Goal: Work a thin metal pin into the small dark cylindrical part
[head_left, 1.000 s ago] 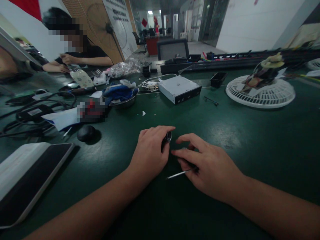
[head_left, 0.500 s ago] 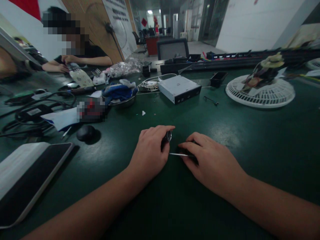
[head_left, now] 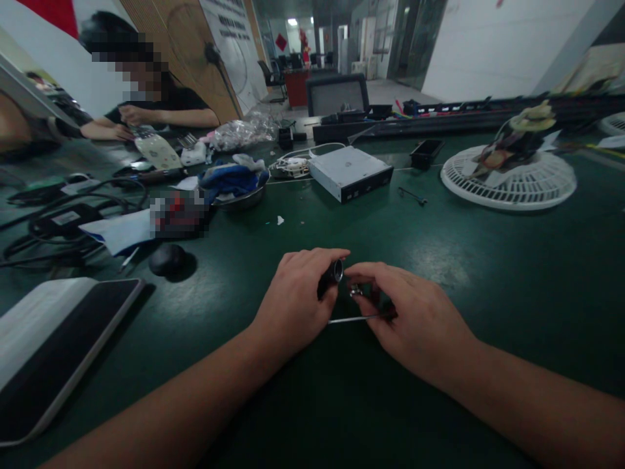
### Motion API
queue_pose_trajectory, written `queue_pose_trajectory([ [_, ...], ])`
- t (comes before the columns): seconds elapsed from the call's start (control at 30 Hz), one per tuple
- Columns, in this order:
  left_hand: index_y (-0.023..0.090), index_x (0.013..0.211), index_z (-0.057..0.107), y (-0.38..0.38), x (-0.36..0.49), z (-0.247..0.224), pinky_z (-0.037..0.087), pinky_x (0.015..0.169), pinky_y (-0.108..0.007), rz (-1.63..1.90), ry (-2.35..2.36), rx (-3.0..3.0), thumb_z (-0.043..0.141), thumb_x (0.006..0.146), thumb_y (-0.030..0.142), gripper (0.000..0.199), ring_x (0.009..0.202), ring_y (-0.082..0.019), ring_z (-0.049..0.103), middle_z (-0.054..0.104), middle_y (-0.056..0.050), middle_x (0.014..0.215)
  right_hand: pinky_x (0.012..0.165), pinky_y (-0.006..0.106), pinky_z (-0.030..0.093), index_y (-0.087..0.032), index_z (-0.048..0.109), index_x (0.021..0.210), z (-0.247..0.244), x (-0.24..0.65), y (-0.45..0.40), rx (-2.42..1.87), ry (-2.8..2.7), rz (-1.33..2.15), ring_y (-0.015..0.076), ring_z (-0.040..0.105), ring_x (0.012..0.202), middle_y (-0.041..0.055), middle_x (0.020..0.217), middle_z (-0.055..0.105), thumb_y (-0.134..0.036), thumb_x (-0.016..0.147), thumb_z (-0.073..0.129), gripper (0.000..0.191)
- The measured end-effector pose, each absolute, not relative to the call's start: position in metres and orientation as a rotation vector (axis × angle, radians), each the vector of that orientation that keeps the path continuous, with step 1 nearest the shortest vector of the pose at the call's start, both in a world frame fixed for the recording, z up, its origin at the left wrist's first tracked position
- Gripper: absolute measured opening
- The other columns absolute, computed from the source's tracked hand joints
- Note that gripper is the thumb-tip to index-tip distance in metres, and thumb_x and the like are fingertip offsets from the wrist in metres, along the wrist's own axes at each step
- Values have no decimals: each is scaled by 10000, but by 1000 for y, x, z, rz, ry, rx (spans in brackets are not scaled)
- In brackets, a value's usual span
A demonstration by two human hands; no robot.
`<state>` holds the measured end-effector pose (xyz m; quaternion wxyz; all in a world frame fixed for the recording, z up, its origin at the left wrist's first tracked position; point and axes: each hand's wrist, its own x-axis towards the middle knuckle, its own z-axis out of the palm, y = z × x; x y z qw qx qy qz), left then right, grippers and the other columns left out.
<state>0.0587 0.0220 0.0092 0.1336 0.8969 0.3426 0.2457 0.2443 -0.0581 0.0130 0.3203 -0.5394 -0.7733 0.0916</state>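
My left hand point(head_left: 299, 293) is wrapped round a dark cylinder point(head_left: 336, 271) with a shiny round rim, its open end facing right. My right hand point(head_left: 415, 312) pinches a small shiny metal piece point(head_left: 356, 291) between thumb and fingertips, just right of the cylinder and apart from it. A thin metal rod point(head_left: 349, 320) spans the gap below, its right end in my right hand by a dark part that is mostly hidden; its left end passes at my left hand. Both hands are low over the green table point(head_left: 303, 391).
Ahead stand a silver disc drive point(head_left: 349, 169), a bowl with blue cloth point(head_left: 239, 189) and a white fan grille point(head_left: 512, 182). On the left are a black round object point(head_left: 167, 260), cables and a tablet-like case point(head_left: 73, 345). A person point(head_left: 161, 107) sits at the far left.
The small metal piece now shows at my right fingertips. My left hand and the cylinder have shifted slightly right, and the rod sits a little lower.
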Motion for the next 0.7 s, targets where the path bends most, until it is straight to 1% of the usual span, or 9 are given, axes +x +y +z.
queue_pose_trajectory([
  [0.1, 190, 1257, 587, 21, 59, 10, 447, 976, -460, 720, 932, 2612, 635, 787, 46, 493, 1079, -242, 628, 701, -59, 1185, 825, 335, 525, -208, 642, 1132, 12, 246, -57, -1373, -2025, 267, 180, 646, 959, 19, 1064, 701, -107, 916, 593, 243],
  [0.17, 186, 1247, 587, 21, 60, 11, 454, 951, -448, 722, 884, 2627, 639, 765, 37, 508, 1050, -238, 638, 708, -55, 1157, 851, 333, 526, -211, 663, 1106, 11, 246, -56, -1344, -2013, 276, 180, 635, 1001, 26, 1113, 677, -103, 916, 600, 228],
  [0.23, 184, 1240, 589, 21, 60, 10, 457, 936, -434, 740, 841, 2641, 643, 761, 39, 503, 1031, -233, 645, 712, -52, 1140, 820, 320, 532, -218, 677, 1122, 10, 247, -56, -1343, -1997, 279, 175, 631, 980, 32, 1136, 648, -96, 909, 609, 254],
  [0.33, 183, 1234, 591, 20, 61, 10, 455, 930, -409, 772, 787, 2656, 638, 782, 48, 473, 1031, -224, 651, 714, -49, 1137, 773, 312, 533, -226, 683, 1128, 10, 247, -56, -1358, -1999, 294, 166, 630, 912, 25, 1088, 640, -84, 903, 610, 275],
  [0.5, 187, 1241, 585, 19, 61, 11, 451, 934, -389, 765, 750, 2668, 656, 805, 72, 456, 1046, -216, 652, 714, -46, 1158, 816, 293, 519, -213, 664, 1113, 13, 246, -56, -1319, -1950, 301, 155, 639, 937, 16, 1066, 664, -64, 900, 615, 265],
  [0.63, 178, 1218, 593, 18, 62, 13, 448, 943, -395, 756, 724, 2663, 667, 821, 106, 411, 1039, -213, 656, 720, -46, 1147, 772, 293, 509, -208, 656, 1028, 14, 246, -55, -1368, -1939, 327, 150, 631, 878, -2, 994, 666, -45, 870, 633, 228],
  [0.7, 178, 1217, 593, 18, 62, 15, 448, 944, -398, 751, 718, 2662, 655, 829, 108, 399, 1037, -213, 657, 722, -46, 1142, 786, 303, 509, -209, 653, 982, 14, 246, -54, -1379, -1953, 352, 155, 627, 894, -1, 1001, 662, -42, 871, 628, 202],
])
